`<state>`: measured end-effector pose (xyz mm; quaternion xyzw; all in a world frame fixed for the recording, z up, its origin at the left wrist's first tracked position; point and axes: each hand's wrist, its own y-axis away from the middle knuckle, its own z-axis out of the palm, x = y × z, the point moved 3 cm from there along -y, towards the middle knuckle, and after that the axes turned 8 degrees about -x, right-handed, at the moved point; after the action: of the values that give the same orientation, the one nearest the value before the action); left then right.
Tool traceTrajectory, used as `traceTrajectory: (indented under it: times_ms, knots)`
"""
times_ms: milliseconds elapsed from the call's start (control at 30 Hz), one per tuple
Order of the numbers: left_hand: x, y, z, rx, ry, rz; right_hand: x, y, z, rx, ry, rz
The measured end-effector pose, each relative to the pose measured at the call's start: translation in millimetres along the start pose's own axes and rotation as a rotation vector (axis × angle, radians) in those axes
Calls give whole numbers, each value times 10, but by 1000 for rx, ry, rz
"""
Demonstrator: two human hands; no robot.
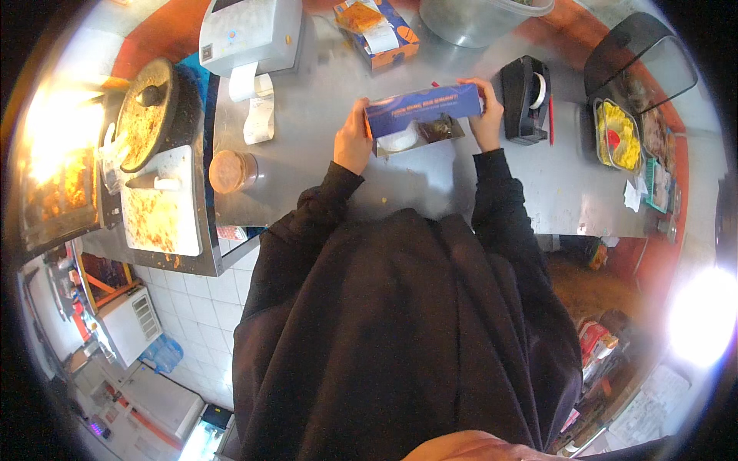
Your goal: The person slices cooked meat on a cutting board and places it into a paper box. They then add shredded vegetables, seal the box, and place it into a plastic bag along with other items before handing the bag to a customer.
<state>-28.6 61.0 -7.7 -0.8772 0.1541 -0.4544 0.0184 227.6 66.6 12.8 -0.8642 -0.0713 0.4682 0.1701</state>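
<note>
A purple-blue cardboard box (424, 110) bearing writing is held above the steel worktop between my two hands. My left hand (353, 142) grips its left end, and my right hand (488, 115) has the right end. On the side towards me the box is partly open. Inside it a rounded white item (398, 137) lies beside a dark, shiny packet or food piece (436, 128); which of these it is I cannot tell. Just right of my right hand stands a black tape dispenser (519, 109) with a white roll.
A label printer (253, 34) trails a paper strip (259, 118). Left are a lidded jar (228, 172) and a cutting board (158, 222) with a knife. Behind the hands stand another box (383, 49) and a plastic tub (470, 26). A tray (605, 132) of yellow food sits right.
</note>
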Motion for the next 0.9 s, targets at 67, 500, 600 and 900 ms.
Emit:
traceTrajectory:
  times_ms: [67,500,600,900]
  knots:
    - [-145,109,67,-26,-29,132,92,56,-30,-89,80,-90]
    - [-544,281,579,-99,831,-203,-6,577,121,-566,-174,373]
    - [-370,159,787,97,886,-401,145,584,279,-334,-105,566]
    - [291,436,482,251,1185,-450,-402,437,307,169,-908,572]
